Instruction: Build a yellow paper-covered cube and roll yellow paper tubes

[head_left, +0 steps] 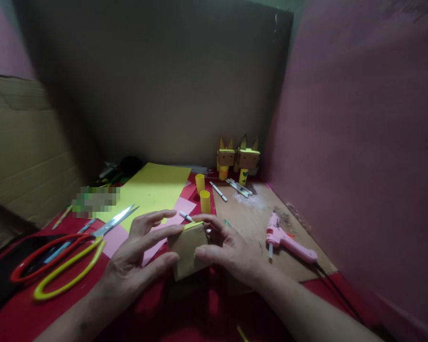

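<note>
Between my two hands is a small brown cardboard box [189,251] with a strip of yellow along its top edge. My left hand [141,249] has its thumb and forefinger against the box's left side. On the right side, my right hand [228,244] grips it, thumb on the near face and fingers behind. Just beyond the box, a white marker [186,216] lies partly hidden by my fingers. Two yellow paper tubes [205,202] stand upright farther back.
Large scissors [92,235] with red and yellow handles lie open at left, by yellow paper [157,185]. A pink glue gun [288,242] rests on a cardboard sheet [242,228] at right. Two box-headed figures with pointed ears [248,159] stand at the back, near several markers [239,188].
</note>
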`<state>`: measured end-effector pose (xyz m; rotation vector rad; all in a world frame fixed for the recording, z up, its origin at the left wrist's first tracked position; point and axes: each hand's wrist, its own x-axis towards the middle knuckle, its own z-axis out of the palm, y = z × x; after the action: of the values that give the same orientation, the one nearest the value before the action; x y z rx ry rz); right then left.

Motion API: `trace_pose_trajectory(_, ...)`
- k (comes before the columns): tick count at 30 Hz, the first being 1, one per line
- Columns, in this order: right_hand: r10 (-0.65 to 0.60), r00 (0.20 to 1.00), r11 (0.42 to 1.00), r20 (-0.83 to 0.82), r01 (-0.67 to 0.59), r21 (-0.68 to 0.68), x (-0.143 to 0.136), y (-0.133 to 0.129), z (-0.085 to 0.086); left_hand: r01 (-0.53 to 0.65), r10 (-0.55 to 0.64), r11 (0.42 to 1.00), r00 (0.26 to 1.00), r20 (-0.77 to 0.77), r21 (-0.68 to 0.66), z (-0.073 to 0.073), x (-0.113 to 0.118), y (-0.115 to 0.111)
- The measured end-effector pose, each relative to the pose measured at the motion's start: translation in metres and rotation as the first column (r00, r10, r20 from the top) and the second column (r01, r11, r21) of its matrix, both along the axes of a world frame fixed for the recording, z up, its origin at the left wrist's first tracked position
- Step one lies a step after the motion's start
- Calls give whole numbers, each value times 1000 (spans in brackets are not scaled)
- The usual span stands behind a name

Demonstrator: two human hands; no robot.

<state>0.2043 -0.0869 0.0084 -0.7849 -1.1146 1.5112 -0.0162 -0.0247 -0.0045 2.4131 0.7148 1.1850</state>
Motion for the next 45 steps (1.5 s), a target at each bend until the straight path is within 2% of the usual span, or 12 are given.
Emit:
trace_pose_trajectory(4,32,999,999,-10,-32,31,-2,0,-2,28,-27,999,999,-36,30,4,-1,-2)
trace_pose_trajectory(9,92,994,988,53,-98,116,-5,-3,-2,122,-123,992,992,-24,-32,13,2,-9)
trace_pose_trajectory(13,54,999,995,7,-55,87,-6,-5,-2,123,-123,992,992,2,-40,14,2,-10)
trace_pose_trajectory(17,-77,996,996,-42,78,29,-3,1,-6,23,-20,999,996,92,-29,17,-2,-12)
trace_pose_trajectory(20,-169,984,982,-64,173,71,-1,6,-8,-88,110,989,976,187,-121,18,-4,-11)
trace_pose_trajectory(22,-168,984,980,-66,174,95,-1,5,-8,-97,154,963,964,215,-253,16,-3,-8)
trace_pose_trajectory(23,-160,985,981,-57,165,101,-2,4,-8,-61,141,941,965,221,-332,14,-1,-6)
trace_pose_trajectory(26,-129,992,984,-6,129,122,-6,-1,-8,143,-2,836,966,257,-530,9,5,-2)
trace_pose_trajectory(28,-110,994,984,26,105,145,-8,-3,-9,186,-36,784,966,256,-592,10,10,-4)
trace_pose_trajectory(34,-130,986,977,101,110,184,-7,-7,-7,215,-25,724,958,286,-656,17,15,-9)
trace_pose_trajectory(37,-155,979,968,135,123,220,-5,-8,-5,210,-39,749,961,274,-629,18,16,-7)
trace_pose_trajectory(45,-259,953,935,159,206,288,-1,-5,-9,184,-123,897,977,174,-402,27,20,3)
